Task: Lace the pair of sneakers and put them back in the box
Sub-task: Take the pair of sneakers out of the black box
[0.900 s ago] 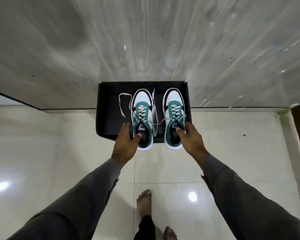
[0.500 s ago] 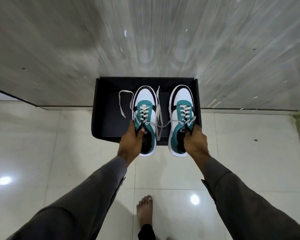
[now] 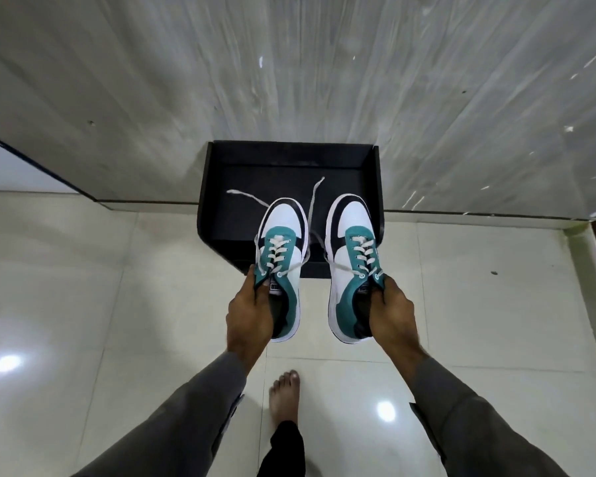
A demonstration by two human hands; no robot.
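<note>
Two sneakers (image 3: 283, 266), one per hand, held over box (image 3: 289, 156)

Even, cool indoor light, moderately bright. Two overhead-lamp glare spots on the glossy cream floor tiles (image 3: 83, 304). Grey streaked marble wall (image 3: 289, 63) smeared by motion blur. Matte black open cardboard box (image 3: 217, 187) interior dark, low detail. Wide-angle bending at edges.

Sneakers (image 3: 319, 266) side by side above box (image 3: 289, 160) near edge; box on floor (image 3: 83, 287) against wall (image 3: 289, 63).
</note>
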